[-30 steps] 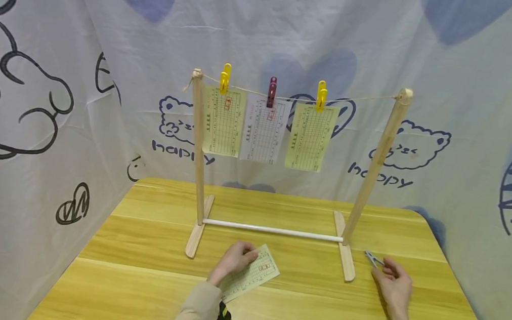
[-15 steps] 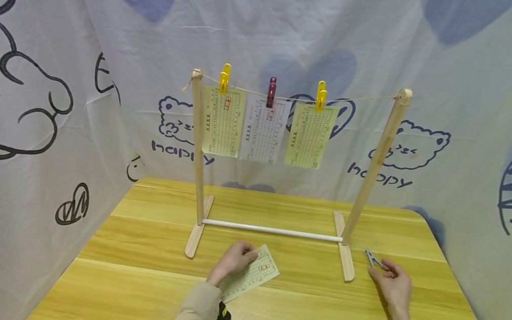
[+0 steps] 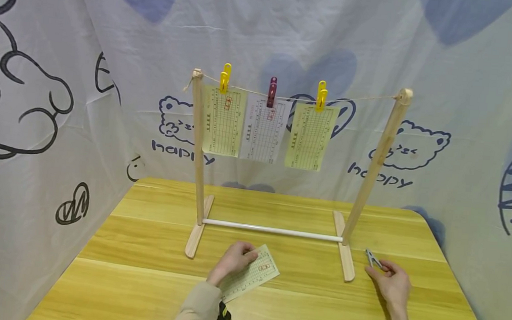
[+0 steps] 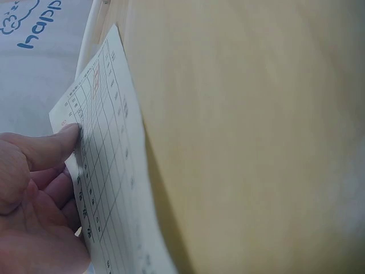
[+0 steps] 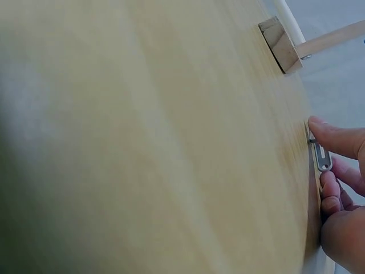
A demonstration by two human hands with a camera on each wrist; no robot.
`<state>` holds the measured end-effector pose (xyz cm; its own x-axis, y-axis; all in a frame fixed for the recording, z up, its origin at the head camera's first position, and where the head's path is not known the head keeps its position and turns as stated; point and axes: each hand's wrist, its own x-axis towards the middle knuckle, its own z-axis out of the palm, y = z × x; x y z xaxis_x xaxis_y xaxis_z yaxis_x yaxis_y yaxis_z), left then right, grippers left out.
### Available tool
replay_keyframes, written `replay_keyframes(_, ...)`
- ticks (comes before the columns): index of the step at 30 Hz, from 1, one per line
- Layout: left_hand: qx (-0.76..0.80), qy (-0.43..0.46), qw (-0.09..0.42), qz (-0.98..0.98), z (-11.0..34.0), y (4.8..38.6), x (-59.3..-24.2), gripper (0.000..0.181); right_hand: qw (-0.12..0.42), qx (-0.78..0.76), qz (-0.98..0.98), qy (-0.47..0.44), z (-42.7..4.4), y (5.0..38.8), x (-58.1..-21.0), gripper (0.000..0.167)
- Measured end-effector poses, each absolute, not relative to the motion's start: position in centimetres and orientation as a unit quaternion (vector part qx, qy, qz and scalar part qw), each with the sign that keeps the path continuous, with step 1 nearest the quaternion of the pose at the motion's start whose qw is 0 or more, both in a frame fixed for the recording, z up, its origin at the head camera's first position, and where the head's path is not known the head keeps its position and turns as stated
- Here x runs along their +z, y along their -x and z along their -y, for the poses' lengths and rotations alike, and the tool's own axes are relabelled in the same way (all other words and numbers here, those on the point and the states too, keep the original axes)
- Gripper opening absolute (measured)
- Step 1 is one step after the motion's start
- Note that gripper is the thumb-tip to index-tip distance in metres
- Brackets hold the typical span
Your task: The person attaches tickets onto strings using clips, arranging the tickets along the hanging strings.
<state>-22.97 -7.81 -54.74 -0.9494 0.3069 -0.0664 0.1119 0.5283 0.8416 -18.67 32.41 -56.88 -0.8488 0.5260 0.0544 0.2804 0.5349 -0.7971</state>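
Observation:
My left hand (image 3: 237, 260) pinches a pale green printed slip (image 3: 258, 277) with a red stamp, held at a slant low over the table. In the left wrist view the thumb lies on the face of the slip (image 4: 117, 142), with the other fingers partly hidden behind it. On the right, my right hand (image 3: 392, 289) holds a small grey clothespin (image 3: 370, 258) at its handle ends, low at the tabletop. The right wrist view shows the thumb and curled fingers about the clothespin (image 5: 323, 157); part of it is hidden.
Ahead stands a wooden frame (image 3: 378, 165) with a white crossbar (image 3: 272, 230) and a string. From the string hang a left green slip (image 3: 222, 126), a white slip (image 3: 263, 135) and a right green slip (image 3: 311, 139), clipped by two yellow pegs and a dark red one.
My right hand has shifted slightly left, and the clothespin has turned a little, pointing more away from me. The left hand and its slip have stayed put.

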Motion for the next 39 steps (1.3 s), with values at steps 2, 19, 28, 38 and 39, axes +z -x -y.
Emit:
replay_keyframes(2,0.468,-0.121,0.104,-0.869,7.82,22.99,-54.76,0.017,0.144,0.418,0.865,0.237,-32.33,18.71,-56.84,0.05)
replay_keyframes(19,0.463,-0.12,0.105,-0.872,7.64,22.89,-54.83,0.017,0.145,0.402,0.875,0.226,-32.29,18.34,-56.72,0.044)
replay_keyframes(28,0.464,-0.121,0.109,-0.871,7.78,23.0,-54.8,0.018,0.144,0.407,0.873,0.225,-32.31,18.25,-56.71,0.041)
replay_keyframes(38,0.464,-0.117,0.115,-0.871,7.82,23.13,-54.97,0.017,0.145,0.436,0.856,0.237,-32.1,18.15,-56.42,0.039)
replay_keyframes(39,0.464,-0.118,0.113,-0.871,7.84,23.13,-54.96,0.017,0.145,0.444,0.851,0.24,-32.08,18.13,-56.39,0.039)
